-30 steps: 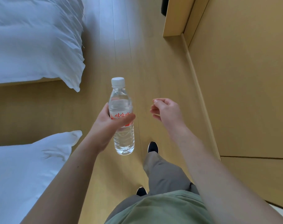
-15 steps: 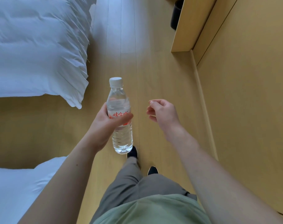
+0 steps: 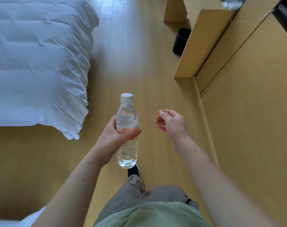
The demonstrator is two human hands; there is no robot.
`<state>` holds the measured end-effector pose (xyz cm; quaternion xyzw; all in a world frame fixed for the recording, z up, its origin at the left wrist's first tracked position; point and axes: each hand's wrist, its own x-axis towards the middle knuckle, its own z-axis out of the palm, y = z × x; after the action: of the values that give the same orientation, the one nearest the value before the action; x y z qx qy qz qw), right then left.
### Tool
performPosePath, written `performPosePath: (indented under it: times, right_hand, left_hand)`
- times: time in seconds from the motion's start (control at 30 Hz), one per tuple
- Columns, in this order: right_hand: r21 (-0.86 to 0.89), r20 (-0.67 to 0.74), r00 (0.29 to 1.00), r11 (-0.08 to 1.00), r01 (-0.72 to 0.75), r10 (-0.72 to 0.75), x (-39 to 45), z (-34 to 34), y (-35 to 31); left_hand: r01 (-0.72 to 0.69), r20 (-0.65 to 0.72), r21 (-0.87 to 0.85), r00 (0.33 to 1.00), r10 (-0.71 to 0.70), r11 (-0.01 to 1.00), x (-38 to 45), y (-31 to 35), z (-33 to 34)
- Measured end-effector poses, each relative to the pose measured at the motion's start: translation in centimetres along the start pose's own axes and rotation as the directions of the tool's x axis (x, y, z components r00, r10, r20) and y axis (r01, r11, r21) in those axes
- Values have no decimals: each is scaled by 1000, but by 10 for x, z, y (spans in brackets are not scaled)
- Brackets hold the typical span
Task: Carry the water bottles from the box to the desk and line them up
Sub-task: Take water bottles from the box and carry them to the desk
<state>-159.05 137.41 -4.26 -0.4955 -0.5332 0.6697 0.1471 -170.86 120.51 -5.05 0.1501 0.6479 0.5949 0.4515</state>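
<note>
**A:** so where's the bottle at?

**B:** the clear plastic water bottle with the white cap and red label [image 3: 127, 128] is upright in the left hand [image 3: 112, 140] — fingers and thumb wrapped round the label, held over the light wooden plank floor [image 3: 149, 82].

**A:** other hand?

**B:** right hand [image 3: 171, 122] holds nothing, fingers loosely curled, just beside the bottle. White rumpled duvet [image 3: 38, 63] on the left, black cylindrical bin [image 3: 180, 41] tucked under the tan wooden desk [image 3: 203, 33] — top right.

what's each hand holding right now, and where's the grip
The left hand grips the water bottle around its middle, at the label. The right hand holds nothing, fingers loosely curled.
</note>
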Motion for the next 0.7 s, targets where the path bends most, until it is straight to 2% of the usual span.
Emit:
performPosePath:
  times: [0.4,0.7]
  right_hand:
    - [-6,-57,997,999,-49,49,98,36,-41]
    - [20,-78,990,993,-115,116,224,42,-85]
  left_hand:
    - [14,8,46,1000,-14,999,119,39,-37]
    - [60,9,71,998,-61,996,254,86,-28]
